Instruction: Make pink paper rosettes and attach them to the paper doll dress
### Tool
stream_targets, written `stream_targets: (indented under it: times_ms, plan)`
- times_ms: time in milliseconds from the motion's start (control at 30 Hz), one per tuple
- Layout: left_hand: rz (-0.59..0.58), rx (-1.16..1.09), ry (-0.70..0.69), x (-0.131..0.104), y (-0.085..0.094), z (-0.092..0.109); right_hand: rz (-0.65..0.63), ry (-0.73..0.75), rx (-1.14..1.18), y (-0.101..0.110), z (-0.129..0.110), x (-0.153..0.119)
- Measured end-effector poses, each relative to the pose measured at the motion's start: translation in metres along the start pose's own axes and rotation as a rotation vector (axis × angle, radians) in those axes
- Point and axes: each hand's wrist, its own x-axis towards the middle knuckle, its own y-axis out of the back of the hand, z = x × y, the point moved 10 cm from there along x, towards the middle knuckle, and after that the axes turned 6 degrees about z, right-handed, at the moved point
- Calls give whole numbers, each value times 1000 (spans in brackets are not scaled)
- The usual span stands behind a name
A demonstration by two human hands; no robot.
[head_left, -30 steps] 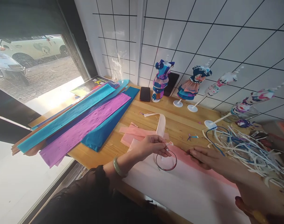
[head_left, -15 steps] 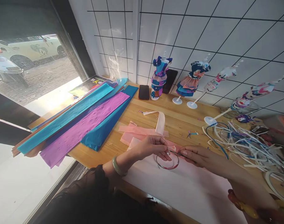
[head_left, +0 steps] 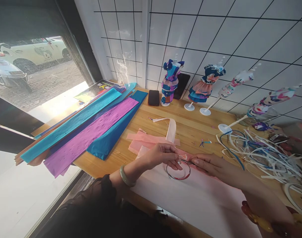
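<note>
My left hand (head_left: pixel 167 156) is closed in a pinch on a small pleated pale-pink paper piece (head_left: pixel 182 157) over the worktable. Facing it, my right hand (head_left: pixel 207 163) pinches a thin dark wire (head_left: pixel 187 161) whose far end reaches the paper between both sets of fingertips. Just below the fingers is a loose coil of thin wire (head_left: pixel 183 178) with a red label on it. Whether the pinched wire belongs to that coil, I cannot tell. Under my hands lies a large pale-pink sheet (head_left: pixel 190 201).
Pink paper strips (head_left: pixel 151 138) lie beyond my left hand, and a curled cream strip (head_left: pixel 171 130) behind them. Folded purple paper (head_left: pixel 91 137) and teal paper (head_left: pixel 74 125) cover the left. Dressed mini mannequins (head_left: pixel 169 82) line the wall. Tangled strips (head_left: pixel 262 155) heap at right.
The fingertips of my right hand have come slightly closer to my left hand, along the dark wire. The coil and the papers stay where they were.
</note>
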Motion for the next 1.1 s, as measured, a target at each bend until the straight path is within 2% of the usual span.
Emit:
stream_targets:
  times_ms: [67,133,367,600,800,933,1000,1033,1100]
  plan:
    - [-7,6,8,0,0,-1,-205,-5,26,-20,-1,-2]
    - [-12,6,16,0,0,-1,-312,1,48,-30,-4,-4]
    - [-33,2,5,1,0,-3,-309,16,37,-29,-11,0]
    - [-32,4,3,1,-1,-4,-322,-72,12,-31,-2,0]
    - [24,-50,11,6,8,-5,-346,-176,53,-29,4,-7]
    - [61,-98,20,9,14,-7,-260,-256,52,-23,27,-3]
    - [69,-111,11,10,15,-6,-119,-290,-35,-14,49,3]
    - [71,-114,5,10,15,-5,-17,-285,-116,-7,60,6]
    - [71,-111,-5,10,15,-3,103,-239,-316,-2,77,9]
